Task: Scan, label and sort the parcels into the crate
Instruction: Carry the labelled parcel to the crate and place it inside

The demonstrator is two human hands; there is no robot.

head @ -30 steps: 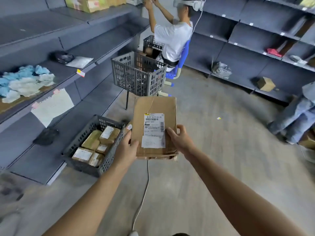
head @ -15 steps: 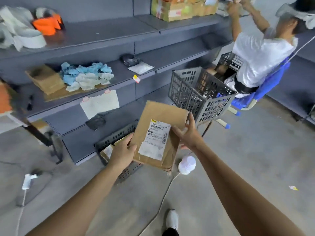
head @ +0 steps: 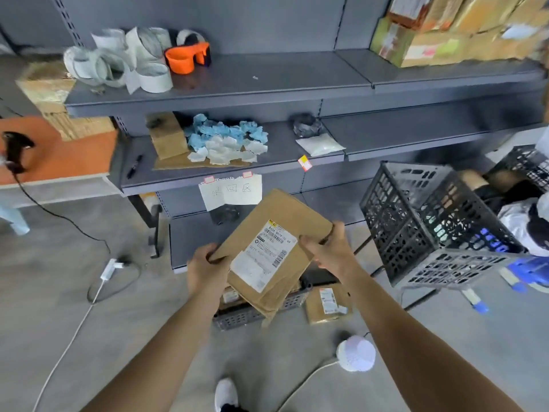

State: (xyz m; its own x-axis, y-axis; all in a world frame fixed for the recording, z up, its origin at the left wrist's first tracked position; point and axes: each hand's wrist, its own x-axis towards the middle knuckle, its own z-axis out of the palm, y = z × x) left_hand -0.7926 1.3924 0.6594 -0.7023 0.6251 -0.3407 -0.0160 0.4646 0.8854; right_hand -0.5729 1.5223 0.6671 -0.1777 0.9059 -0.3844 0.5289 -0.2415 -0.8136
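Observation:
I hold a flat brown cardboard parcel (head: 267, 233) with a white barcode label (head: 263, 255) facing up, tilted. My left hand (head: 206, 267) grips its lower left edge and my right hand (head: 328, 249) grips its right edge. Beneath the parcel a low grey crate (head: 246, 315) sits on the floor, mostly hidden, with a labelled parcel showing inside. Another small brown parcel (head: 326, 303) lies on the floor just right of that crate. A black handheld scanner (head: 15, 150) rests on the orange table (head: 65, 156) at far left.
Grey shelving (head: 267, 81) fills the back, holding tape rolls (head: 118, 62), crumpled blue and white paper (head: 225, 139) and stacked boxes (head: 454, 31). A tall grey crate (head: 430, 227) stands at right beside a seated person (head: 525, 221). Cables and a white round device (head: 356, 353) lie on the floor.
My view has swung left toward the shelving and the orange table. The parcel stays in both hands and has tilted more, now above the low floor crate.

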